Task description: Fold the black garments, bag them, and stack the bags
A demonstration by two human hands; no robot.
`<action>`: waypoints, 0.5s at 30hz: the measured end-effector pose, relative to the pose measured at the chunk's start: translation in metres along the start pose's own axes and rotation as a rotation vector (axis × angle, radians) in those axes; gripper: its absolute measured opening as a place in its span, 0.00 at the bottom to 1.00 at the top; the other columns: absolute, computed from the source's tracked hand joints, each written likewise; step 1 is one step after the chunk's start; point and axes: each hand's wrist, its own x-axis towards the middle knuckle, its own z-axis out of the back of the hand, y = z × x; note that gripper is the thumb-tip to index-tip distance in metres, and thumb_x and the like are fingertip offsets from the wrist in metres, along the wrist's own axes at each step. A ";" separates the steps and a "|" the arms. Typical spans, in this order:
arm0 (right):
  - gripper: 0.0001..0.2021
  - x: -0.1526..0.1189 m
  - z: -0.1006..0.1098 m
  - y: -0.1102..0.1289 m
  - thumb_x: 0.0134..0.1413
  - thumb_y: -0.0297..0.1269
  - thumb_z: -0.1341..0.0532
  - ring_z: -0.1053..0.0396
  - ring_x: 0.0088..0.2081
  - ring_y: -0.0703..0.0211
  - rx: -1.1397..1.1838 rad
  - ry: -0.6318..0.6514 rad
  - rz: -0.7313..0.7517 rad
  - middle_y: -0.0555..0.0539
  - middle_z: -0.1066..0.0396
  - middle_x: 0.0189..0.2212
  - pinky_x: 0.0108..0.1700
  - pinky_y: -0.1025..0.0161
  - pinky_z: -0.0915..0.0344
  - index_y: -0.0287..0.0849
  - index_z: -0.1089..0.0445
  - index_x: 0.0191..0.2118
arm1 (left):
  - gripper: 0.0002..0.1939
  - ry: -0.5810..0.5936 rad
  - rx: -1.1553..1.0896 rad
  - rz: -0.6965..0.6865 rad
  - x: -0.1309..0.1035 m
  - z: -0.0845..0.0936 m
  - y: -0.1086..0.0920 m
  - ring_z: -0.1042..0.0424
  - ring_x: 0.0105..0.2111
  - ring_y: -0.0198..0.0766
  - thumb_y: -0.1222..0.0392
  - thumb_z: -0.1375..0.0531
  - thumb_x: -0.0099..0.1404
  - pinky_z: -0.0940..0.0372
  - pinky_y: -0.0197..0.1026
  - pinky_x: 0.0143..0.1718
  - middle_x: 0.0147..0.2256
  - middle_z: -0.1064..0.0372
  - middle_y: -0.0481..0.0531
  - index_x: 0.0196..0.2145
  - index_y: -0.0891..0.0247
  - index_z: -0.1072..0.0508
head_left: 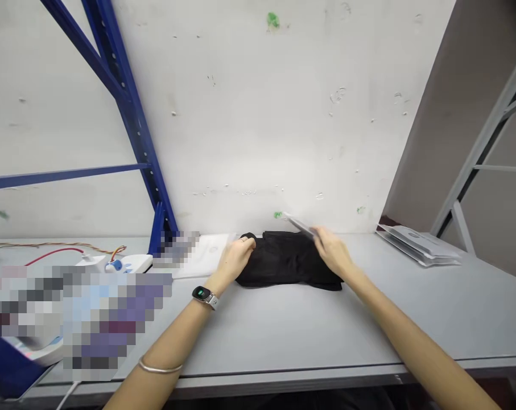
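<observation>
A folded black cloth (pixel 289 262) lies flat across the grey table in front of me; its exact kind I cannot make out. At its left end my left hand (pixel 239 256) is closed, pinching the cloth's upper edge. My right hand (pixel 331 249) is over the cloth's right part, closed on a thin, flat white packet (pixel 299 222). That packet is tilted and seen nearly edge-on, raised above the cloth. Beside my left hand lies another flat white packet (pixel 202 256) with a faint round mark.
Several flat white packets (pixel 420 242) are stacked at the back right. Power strips (pixel 132 263) with cables and blurred items crowd the left side. A blue metal post (pixel 133 119) rises at the back left, and a white wall (pixel 275 114) stands behind the table (pixel 292 330).
</observation>
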 end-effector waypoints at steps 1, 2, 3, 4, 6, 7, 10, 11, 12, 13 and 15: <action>0.17 -0.004 -0.003 0.008 0.62 0.34 0.51 0.33 0.48 0.53 0.023 0.049 0.121 0.44 0.33 0.50 0.43 0.60 0.37 0.47 0.41 0.55 | 0.11 -0.016 0.111 -0.040 -0.001 0.000 -0.004 0.32 0.31 0.38 0.71 0.51 0.64 0.41 0.39 0.31 0.33 0.31 0.51 0.35 0.62 0.31; 0.17 -0.007 -0.006 0.015 0.60 0.34 0.48 0.34 0.48 0.53 0.023 0.104 0.218 0.44 0.34 0.51 0.44 0.60 0.37 0.48 0.41 0.55 | 0.12 -0.026 0.207 -0.084 -0.002 0.000 -0.009 0.32 0.32 0.39 0.72 0.51 0.65 0.41 0.39 0.32 0.34 0.31 0.52 0.36 0.62 0.31; 0.18 -0.011 -0.009 0.019 0.58 0.33 0.46 0.34 0.47 0.52 -0.004 0.158 0.274 0.44 0.35 0.51 0.44 0.59 0.37 0.48 0.40 0.54 | 0.12 -0.027 0.285 -0.135 -0.002 -0.001 -0.013 0.32 0.33 0.40 0.73 0.51 0.65 0.41 0.40 0.33 0.34 0.31 0.53 0.36 0.62 0.31; 0.18 -0.014 -0.010 0.021 0.56 0.32 0.44 0.33 0.46 0.52 -0.041 0.204 0.300 0.44 0.35 0.50 0.43 0.59 0.37 0.48 0.39 0.53 | 0.12 -0.020 0.348 -0.190 -0.003 -0.001 -0.018 0.32 0.35 0.40 0.73 0.51 0.64 0.41 0.40 0.34 0.35 0.31 0.53 0.36 0.63 0.31; 0.16 -0.018 -0.010 0.019 0.53 0.28 0.43 0.32 0.42 0.53 -0.109 0.263 0.291 0.43 0.34 0.46 0.39 0.61 0.37 0.46 0.36 0.48 | 0.11 0.012 0.435 -0.300 -0.004 -0.003 -0.026 0.32 0.38 0.41 0.74 0.50 0.64 0.42 0.41 0.36 0.36 0.31 0.54 0.36 0.63 0.32; 0.15 -0.019 -0.009 0.017 0.52 0.27 0.43 0.32 0.40 0.53 -0.132 0.279 0.272 0.43 0.33 0.44 0.36 0.62 0.38 0.45 0.36 0.47 | 0.11 0.030 0.462 -0.346 -0.005 -0.004 -0.030 0.33 0.38 0.41 0.75 0.50 0.64 0.42 0.42 0.36 0.36 0.31 0.54 0.35 0.63 0.32; 0.12 -0.020 -0.007 0.009 0.53 0.25 0.45 0.32 0.33 0.56 -0.140 0.305 0.197 0.44 0.33 0.39 0.30 0.64 0.40 0.44 0.35 0.42 | 0.11 0.056 0.500 -0.450 -0.006 -0.007 -0.040 0.33 0.38 0.42 0.76 0.50 0.63 0.42 0.43 0.36 0.36 0.32 0.55 0.34 0.64 0.33; 0.12 -0.020 -0.006 0.008 0.53 0.24 0.46 0.32 0.31 0.57 -0.115 0.303 0.176 0.44 0.33 0.39 0.29 0.64 0.40 0.45 0.35 0.42 | 0.11 0.057 0.505 -0.475 -0.007 -0.008 -0.043 0.33 0.38 0.42 0.76 0.50 0.63 0.42 0.43 0.36 0.36 0.32 0.55 0.34 0.64 0.33; 0.13 -0.020 -0.006 0.007 0.54 0.24 0.47 0.32 0.30 0.58 -0.073 0.296 0.165 0.45 0.33 0.40 0.29 0.64 0.40 0.45 0.35 0.43 | 0.11 0.053 0.509 -0.496 -0.007 -0.009 -0.045 0.33 0.39 0.43 0.76 0.50 0.63 0.42 0.43 0.36 0.36 0.32 0.55 0.34 0.65 0.33; 0.14 -0.020 -0.007 0.007 0.54 0.24 0.48 0.32 0.30 0.60 -0.018 0.281 0.162 0.44 0.34 0.43 0.30 0.64 0.39 0.46 0.35 0.45 | 0.10 0.048 0.513 -0.511 -0.008 -0.009 -0.046 0.33 0.39 0.43 0.76 0.50 0.63 0.42 0.44 0.36 0.36 0.32 0.55 0.34 0.65 0.33; 0.19 -0.021 -0.009 0.009 0.54 0.24 0.48 0.31 0.31 0.61 0.110 0.243 0.176 0.44 0.37 0.51 0.33 0.63 0.36 0.48 0.37 0.50 | 0.10 0.046 0.521 -0.532 -0.009 -0.010 -0.049 0.33 0.40 0.43 0.76 0.50 0.63 0.42 0.44 0.37 0.36 0.32 0.55 0.35 0.65 0.34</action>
